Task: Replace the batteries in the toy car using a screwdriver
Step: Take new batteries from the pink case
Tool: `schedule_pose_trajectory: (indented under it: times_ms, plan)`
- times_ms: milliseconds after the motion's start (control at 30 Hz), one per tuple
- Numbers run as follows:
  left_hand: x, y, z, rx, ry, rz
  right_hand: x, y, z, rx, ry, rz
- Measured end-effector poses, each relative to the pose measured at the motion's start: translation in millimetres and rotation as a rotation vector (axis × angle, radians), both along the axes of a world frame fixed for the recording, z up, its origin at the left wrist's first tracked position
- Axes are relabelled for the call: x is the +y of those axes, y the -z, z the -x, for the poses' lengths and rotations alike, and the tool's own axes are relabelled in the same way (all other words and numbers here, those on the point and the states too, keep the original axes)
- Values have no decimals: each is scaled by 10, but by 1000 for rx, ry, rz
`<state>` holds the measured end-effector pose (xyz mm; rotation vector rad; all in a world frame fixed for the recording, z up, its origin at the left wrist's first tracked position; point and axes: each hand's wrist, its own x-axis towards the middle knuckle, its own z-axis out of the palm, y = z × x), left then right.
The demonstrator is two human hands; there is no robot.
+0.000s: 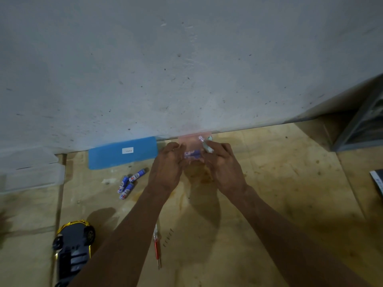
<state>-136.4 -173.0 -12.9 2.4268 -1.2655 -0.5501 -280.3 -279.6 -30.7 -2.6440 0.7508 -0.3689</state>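
Observation:
Both hands work at a pink translucent case against the wall. My left hand and my right hand hold a blue battery pack between their curled fingers. Three loose blue batteries lie on the wooden floor to the left. The gold toy car lies upside down at the lower left, its dark underside up. A red-handled screwdriver lies on the floor between my forearms, with several small screws beside it.
A blue flat box with a white label lies along the wall, left of the hands. Clear plastic containers stand at the far left. A dark cabinet fills the right corner.

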Motion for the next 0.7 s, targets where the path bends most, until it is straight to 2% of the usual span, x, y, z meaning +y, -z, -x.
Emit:
schedule_pose_trajectory:
  times_ms: [233, 400, 500, 567, 700]
  plan:
    - [-29, -25, 11, 56, -67, -30, 54, -110, -30, 197, 68, -15]
    - [90, -126, -28, 60, 34, -70, 167, -334, -77, 310, 105, -49]
    - [386, -207, -10, 56, 55, -11, 263, -412, -90, 345, 120, -70]
    - [613, -276, -1, 85, 19, 62, 384, -454, -95, 304, 127, -69]
    - [1173, -473, -7, 73, -69, 183, 871, -470, -144, 84, 128, -141]
